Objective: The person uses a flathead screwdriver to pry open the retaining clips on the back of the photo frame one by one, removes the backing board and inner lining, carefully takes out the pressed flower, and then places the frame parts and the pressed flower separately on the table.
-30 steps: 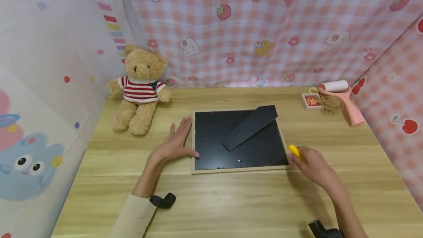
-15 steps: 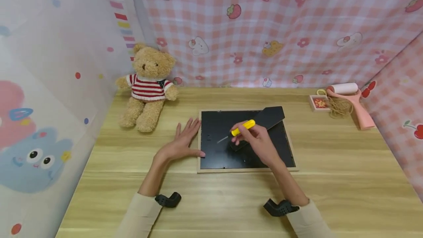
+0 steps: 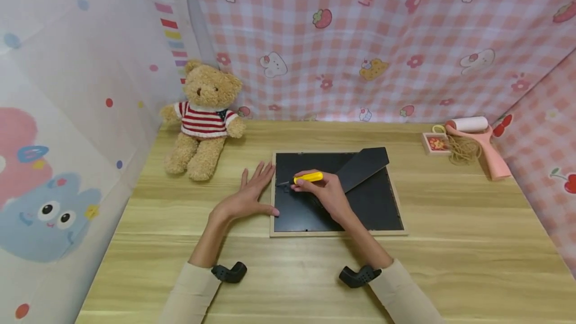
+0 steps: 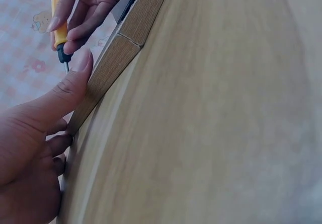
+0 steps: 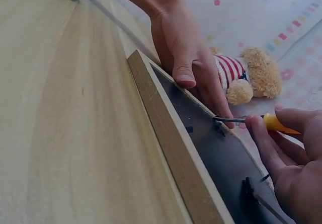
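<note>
Head: right hand (image 3: 325,190) around yellow screwdriver (image 3: 310,177)

Has the picture frame (image 3: 371,214) on the bench (image 3: 306,279), the stand (image 3: 365,166) over its right part, the left grip (image 3: 245,201) at its left edge, the right grip (image 3: 325,190) above it, the screwdriver (image 3: 310,177) in that grip, tip leftward; has the teddy bear (image 3: 204,118) behind to the left, box (image 3: 436,143), twine (image 3: 465,150) and roller (image 3: 492,156) far back right, curtain (image 3: 342,39) behind the bench
</note>
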`<act>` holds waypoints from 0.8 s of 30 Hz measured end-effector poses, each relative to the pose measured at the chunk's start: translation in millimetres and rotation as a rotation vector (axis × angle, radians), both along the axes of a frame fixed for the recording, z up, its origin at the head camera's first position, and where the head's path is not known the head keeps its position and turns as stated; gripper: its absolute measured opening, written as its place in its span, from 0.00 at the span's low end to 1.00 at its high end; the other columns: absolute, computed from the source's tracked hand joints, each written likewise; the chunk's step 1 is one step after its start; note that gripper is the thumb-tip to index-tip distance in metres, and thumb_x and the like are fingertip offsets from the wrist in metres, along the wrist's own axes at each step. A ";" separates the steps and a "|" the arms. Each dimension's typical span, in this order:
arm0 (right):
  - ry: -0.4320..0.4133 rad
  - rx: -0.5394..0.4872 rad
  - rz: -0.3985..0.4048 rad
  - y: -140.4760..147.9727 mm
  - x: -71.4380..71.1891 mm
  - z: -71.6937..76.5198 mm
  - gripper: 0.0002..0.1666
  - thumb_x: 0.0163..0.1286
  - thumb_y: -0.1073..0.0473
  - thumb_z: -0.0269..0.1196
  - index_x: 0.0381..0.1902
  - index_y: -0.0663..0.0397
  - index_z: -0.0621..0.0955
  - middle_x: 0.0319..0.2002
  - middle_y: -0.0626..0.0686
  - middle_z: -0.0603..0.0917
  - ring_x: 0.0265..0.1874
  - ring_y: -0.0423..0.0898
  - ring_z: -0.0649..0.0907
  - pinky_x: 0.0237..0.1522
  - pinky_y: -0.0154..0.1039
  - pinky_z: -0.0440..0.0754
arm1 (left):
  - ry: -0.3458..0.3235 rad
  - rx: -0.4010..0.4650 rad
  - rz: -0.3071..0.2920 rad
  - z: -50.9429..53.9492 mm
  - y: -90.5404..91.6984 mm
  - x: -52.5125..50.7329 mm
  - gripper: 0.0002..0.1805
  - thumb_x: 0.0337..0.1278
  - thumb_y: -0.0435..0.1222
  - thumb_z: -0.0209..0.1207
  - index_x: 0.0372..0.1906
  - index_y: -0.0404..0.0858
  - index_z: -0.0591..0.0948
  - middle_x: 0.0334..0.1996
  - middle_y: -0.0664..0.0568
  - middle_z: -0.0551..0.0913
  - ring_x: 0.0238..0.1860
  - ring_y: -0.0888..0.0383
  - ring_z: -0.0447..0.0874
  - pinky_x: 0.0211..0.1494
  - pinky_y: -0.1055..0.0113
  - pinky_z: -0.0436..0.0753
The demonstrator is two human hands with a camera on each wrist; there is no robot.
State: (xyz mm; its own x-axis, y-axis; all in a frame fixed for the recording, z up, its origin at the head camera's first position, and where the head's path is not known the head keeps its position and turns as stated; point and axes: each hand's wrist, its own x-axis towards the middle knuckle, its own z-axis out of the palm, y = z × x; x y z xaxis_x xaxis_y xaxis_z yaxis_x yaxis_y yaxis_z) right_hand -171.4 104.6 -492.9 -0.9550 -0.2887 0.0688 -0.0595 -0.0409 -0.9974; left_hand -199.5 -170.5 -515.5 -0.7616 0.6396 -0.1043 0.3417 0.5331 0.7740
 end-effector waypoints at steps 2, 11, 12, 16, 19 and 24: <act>0.000 0.014 0.000 -0.1 -0.8 0.0 0.17 0.80 0.68 0.67 0.60 0.73 0.86 0.54 0.72 0.89 0.45 0.45 0.95 0.56 0.44 0.92 | -0.002 0.005 -0.002 -1.1 0.4 -0.4 0.71 0.60 0.54 0.77 0.91 0.40 0.40 0.92 0.45 0.34 0.90 0.48 0.18 0.85 0.40 0.14; 0.207 0.321 0.031 -12.6 -7.5 23.1 0.13 0.77 0.65 0.71 0.55 0.67 0.89 0.46 0.62 0.94 0.43 0.52 0.96 0.49 0.37 0.93 | -0.023 0.026 0.008 -1.7 -2.0 0.2 0.71 0.60 0.57 0.77 0.91 0.41 0.40 0.92 0.46 0.34 0.90 0.48 0.18 0.85 0.40 0.14; 0.240 0.360 0.040 -15.0 -7.9 26.6 0.13 0.76 0.66 0.71 0.54 0.67 0.89 0.46 0.61 0.94 0.43 0.52 0.95 0.48 0.37 0.93 | -0.024 0.028 0.007 -2.1 -2.4 0.2 0.72 0.59 0.58 0.77 0.91 0.41 0.40 0.92 0.45 0.34 0.90 0.48 0.18 0.85 0.40 0.14; 0.347 0.494 0.071 -24.1 -8.0 39.5 0.13 0.75 0.66 0.72 0.53 0.68 0.89 0.43 0.60 0.94 0.40 0.52 0.95 0.44 0.38 0.93 | -0.033 0.043 0.006 -3.6 -3.8 -0.1 0.73 0.57 0.62 0.76 0.91 0.40 0.40 0.92 0.46 0.35 0.90 0.48 0.18 0.85 0.40 0.14; 0.397 0.569 0.091 -30.1 -6.7 47.7 0.13 0.75 0.66 0.72 0.53 0.70 0.89 0.44 0.61 0.93 0.40 0.52 0.94 0.43 0.40 0.93 | -0.037 0.055 0.008 -4.2 -4.0 -0.3 0.75 0.55 0.68 0.74 0.91 0.41 0.41 0.92 0.47 0.35 0.90 0.48 0.18 0.85 0.41 0.13; 0.424 0.658 0.109 -37.5 -10.1 59.2 0.10 0.75 0.66 0.72 0.49 0.69 0.89 0.42 0.60 0.93 0.38 0.50 0.93 0.41 0.39 0.93 | -0.033 0.051 0.007 -4.7 -2.4 -1.0 0.74 0.55 0.68 0.73 0.92 0.42 0.41 0.92 0.48 0.35 0.90 0.49 0.18 0.85 0.40 0.13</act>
State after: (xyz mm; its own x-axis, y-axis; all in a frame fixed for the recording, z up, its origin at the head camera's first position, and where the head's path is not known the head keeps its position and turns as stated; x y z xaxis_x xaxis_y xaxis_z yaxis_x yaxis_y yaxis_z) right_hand -181.5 67.1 -433.7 -0.8494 -0.4868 0.2037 -0.4699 0.5219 -0.7119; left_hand -200.5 -173.0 -520.1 -0.7631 0.6390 -0.0967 0.3118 0.4951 0.8110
